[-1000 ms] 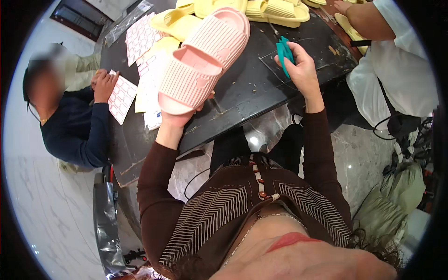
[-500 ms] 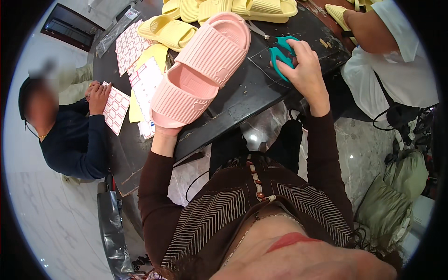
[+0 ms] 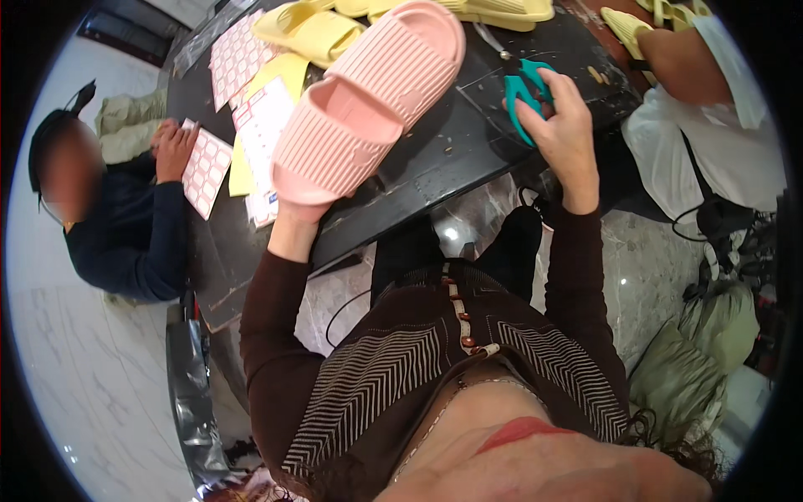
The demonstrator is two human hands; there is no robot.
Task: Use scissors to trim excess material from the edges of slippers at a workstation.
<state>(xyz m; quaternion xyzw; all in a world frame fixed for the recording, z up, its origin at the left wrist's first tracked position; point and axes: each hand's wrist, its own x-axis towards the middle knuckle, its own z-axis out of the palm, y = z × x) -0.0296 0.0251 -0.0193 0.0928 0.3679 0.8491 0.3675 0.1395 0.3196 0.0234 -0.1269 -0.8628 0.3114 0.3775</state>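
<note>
Two ribbed pink slippers, a nearer one [image 3: 335, 159] and a farther one [image 3: 401, 63], overlap above the black table. My left hand [image 3: 294, 224] supports them from underneath; its fingers are hidden behind the soles. To the right, my right hand [image 3: 569, 121] is closed around the teal handles of a pair of scissors [image 3: 520, 100]. The scissors' metal blades point away to the far left, over the tabletop, and their tips are partly hidden by the farther slipper.
Several yellow slippers [image 3: 314, 35] lie along the far side of the black table [image 3: 443, 171]. Label sheets [image 3: 263, 121] and yellow paper are at left. A co-worker [image 3: 125, 217] holds a label sheet [image 3: 205, 171] there. Another person's arm [image 3: 690, 58] is at far right.
The whole view has shifted slightly, so the table and what is on it sit higher and farther right. Both hands keep their holds on the slippers and scissors.
</note>
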